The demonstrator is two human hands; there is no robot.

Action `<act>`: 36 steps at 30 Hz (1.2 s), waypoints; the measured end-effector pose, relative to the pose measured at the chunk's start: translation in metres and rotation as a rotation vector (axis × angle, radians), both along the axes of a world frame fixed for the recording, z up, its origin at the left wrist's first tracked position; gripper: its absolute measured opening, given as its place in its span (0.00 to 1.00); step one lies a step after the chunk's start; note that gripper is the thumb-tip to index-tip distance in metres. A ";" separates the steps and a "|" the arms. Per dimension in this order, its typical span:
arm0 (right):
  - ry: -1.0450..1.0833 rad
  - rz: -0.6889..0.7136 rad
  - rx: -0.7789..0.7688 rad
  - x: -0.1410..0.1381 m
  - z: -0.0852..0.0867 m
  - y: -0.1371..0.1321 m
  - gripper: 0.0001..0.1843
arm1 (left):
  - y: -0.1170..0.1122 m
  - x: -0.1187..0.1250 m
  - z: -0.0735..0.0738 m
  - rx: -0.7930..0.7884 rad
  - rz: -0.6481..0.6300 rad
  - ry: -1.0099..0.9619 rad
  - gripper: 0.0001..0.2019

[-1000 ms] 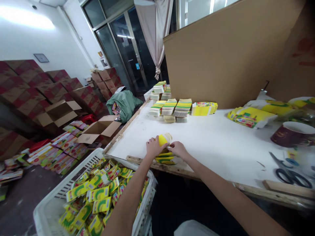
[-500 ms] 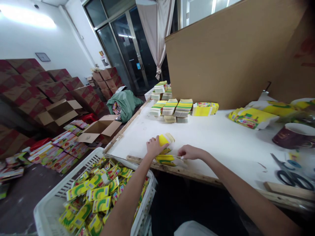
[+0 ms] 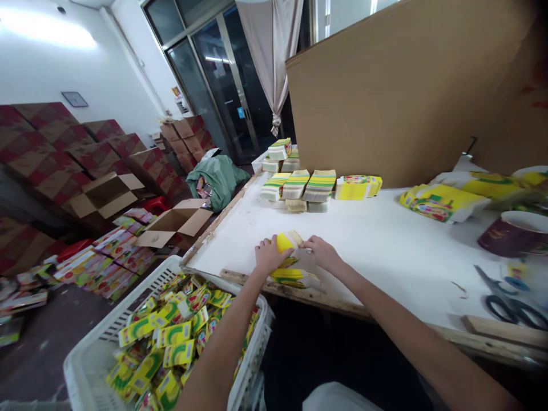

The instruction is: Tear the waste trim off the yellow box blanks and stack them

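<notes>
My left hand [image 3: 268, 255] is wrapped over a stack of yellow printed cards [image 3: 284, 242] near the front edge of the white table, its thumb lying along the near side. At the stack's pale right end, the fingers of my right hand [image 3: 324, 253] are pinched together and touch or nearly touch the edges. A small whitish thing shows at those fingertips, too small to name. Just below, by the wooden edge strip, lies another flat yellow bundle [image 3: 293, 278] with green and red print.
A white plastic basket [image 3: 92, 348] full of small yellow packets stands at the lower left. Stacked card bundles [image 3: 295, 185] line the table's back, before a tall cardboard sheet [image 3: 385, 103]. To the right are a dark red cup [image 3: 499, 235], scissors [image 3: 507, 305] and a wood piece [image 3: 505, 331].
My right hand has moved up and left, from above the lower bundle to the right end of the held stack. My left hand keeps its grip in place.
</notes>
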State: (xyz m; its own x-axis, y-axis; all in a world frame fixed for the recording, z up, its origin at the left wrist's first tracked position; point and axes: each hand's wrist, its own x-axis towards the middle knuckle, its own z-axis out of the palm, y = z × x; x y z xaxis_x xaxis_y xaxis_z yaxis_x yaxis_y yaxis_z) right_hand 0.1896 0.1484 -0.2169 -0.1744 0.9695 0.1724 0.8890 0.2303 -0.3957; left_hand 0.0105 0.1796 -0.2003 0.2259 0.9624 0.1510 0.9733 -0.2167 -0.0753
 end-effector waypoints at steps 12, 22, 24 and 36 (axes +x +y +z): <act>-0.029 -0.045 -0.026 -0.019 0.005 0.006 0.10 | 0.002 -0.002 -0.004 0.044 -0.019 -0.008 0.36; 0.043 -0.248 -0.253 -0.053 -0.005 0.006 0.13 | 0.000 -0.002 -0.003 0.046 -0.047 0.000 0.33; 0.057 -0.203 -0.284 -0.061 -0.003 0.003 0.12 | 0.000 -0.002 -0.003 0.041 -0.047 -0.003 0.33; 0.059 -0.131 -0.167 -0.019 0.004 -0.006 0.11 | 0.001 -0.002 -0.002 0.007 -0.008 -0.027 0.32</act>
State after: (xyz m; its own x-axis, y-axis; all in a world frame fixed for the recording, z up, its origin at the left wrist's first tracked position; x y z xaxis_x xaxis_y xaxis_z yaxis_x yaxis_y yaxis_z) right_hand 0.1702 0.1419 -0.2124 -0.0397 0.9991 0.0133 0.8814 0.0413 -0.4706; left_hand 0.0086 0.1810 -0.2020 0.2291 0.9595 0.1641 0.9733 -0.2238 -0.0505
